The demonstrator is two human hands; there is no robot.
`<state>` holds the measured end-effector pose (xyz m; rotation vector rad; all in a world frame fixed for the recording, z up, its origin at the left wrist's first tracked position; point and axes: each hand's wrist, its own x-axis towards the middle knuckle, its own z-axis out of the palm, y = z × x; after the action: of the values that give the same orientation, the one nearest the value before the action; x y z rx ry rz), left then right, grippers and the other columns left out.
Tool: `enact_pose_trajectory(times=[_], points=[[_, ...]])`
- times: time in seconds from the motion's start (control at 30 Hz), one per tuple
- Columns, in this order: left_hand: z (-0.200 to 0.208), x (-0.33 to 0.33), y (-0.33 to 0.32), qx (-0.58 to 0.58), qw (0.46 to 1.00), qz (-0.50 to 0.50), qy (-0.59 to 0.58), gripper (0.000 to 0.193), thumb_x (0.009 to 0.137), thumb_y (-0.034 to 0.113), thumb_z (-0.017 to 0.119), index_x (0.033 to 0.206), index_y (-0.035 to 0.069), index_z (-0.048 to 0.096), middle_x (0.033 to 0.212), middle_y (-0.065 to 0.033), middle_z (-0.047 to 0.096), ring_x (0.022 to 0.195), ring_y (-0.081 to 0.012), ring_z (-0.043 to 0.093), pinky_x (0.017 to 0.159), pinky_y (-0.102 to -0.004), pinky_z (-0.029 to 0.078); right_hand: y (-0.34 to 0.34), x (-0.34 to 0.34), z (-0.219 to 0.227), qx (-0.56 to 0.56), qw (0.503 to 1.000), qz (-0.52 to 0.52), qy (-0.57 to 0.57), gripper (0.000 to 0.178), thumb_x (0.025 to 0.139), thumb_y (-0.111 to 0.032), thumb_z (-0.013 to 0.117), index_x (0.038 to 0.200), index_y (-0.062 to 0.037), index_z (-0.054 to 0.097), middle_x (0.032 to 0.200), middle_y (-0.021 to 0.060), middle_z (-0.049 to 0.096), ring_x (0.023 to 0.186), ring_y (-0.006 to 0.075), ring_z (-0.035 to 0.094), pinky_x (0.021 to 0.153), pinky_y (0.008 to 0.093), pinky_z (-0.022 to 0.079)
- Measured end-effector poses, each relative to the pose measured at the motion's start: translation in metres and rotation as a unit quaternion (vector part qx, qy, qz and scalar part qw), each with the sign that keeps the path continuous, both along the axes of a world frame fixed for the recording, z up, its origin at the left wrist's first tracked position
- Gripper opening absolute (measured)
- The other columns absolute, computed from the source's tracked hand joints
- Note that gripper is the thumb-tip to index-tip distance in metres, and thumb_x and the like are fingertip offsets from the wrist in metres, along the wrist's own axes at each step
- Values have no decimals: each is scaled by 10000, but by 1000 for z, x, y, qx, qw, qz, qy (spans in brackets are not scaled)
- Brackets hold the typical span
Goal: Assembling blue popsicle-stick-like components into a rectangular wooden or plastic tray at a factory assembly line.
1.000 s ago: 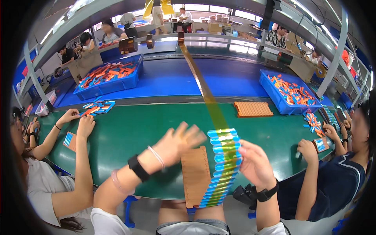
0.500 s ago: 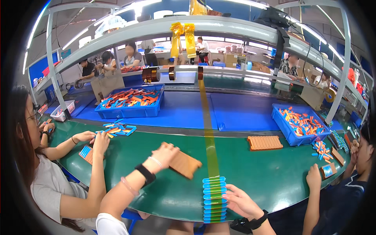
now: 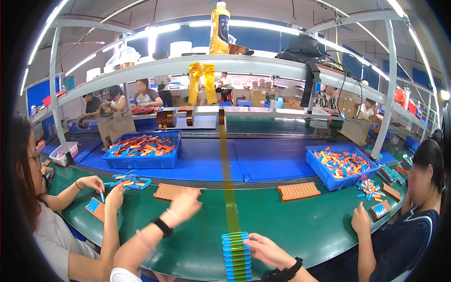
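A row of blue flat sticks (image 3: 237, 258) lies side by side near the table's front edge, joined by a long strip of amber tape (image 3: 229, 188) that runs back to a roll. My right hand (image 3: 268, 251) has its fingertips closed on the row's right edge, close to its far end. My left hand (image 3: 184, 205) is over the green table just in front of a brown grooved block (image 3: 169, 191). Motion smears its fingers, so their grip does not show. A second brown grooved block (image 3: 299, 191) rests farther right.
Blue bins of coloured sticks stand at left (image 3: 141, 162) and right (image 3: 339, 181), with loose piles in front. Co-workers sit close on both sides, each with a grooved block. A metal frame (image 3: 282, 68) bearing tape rolls (image 3: 166, 119) spans the back.
My left hand has set the grooved block down farther back on the table and come away from it. My right hand stays at the stick row. The whole view has tilted up.
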<state>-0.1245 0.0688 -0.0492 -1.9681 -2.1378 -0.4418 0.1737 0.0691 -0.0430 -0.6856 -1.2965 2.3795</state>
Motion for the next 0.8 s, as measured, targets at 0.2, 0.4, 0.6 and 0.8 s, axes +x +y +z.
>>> enact_pose_trajectory(times=[0.2,0.4,0.6,0.8], points=[[7,97,-55,-177,706,-125,-674,302,850,335,516,940,54,580,865,1,577,734,-65,527,633,-214,441,18,-20,13,172,982,8,-78,245,894,-250,453,1004,-39,506,932,10,538,842,86,513,780,251,403],[10,106,-70,-146,597,-117,-780,197,850,243,541,875,49,570,801,30,556,717,-22,503,604,-189,413,17,-34,20,296,953,17,-69,228,882,-239,474,902,-25,549,811,-10,545,784,57,483,723,210,379],[17,114,-83,-91,593,-111,-793,142,841,195,556,857,55,568,797,19,556,702,-25,511,593,-182,415,11,-34,23,262,958,46,-106,199,869,-223,501,834,-35,555,774,-17,540,703,30,438,637,182,352],[26,131,-94,27,671,-118,-731,128,832,163,564,823,36,572,730,33,534,659,-17,459,577,-177,375,1,-26,19,295,955,-31,-4,220,847,-219,547,742,-26,538,669,-62,454,621,12,368,536,175,300]])
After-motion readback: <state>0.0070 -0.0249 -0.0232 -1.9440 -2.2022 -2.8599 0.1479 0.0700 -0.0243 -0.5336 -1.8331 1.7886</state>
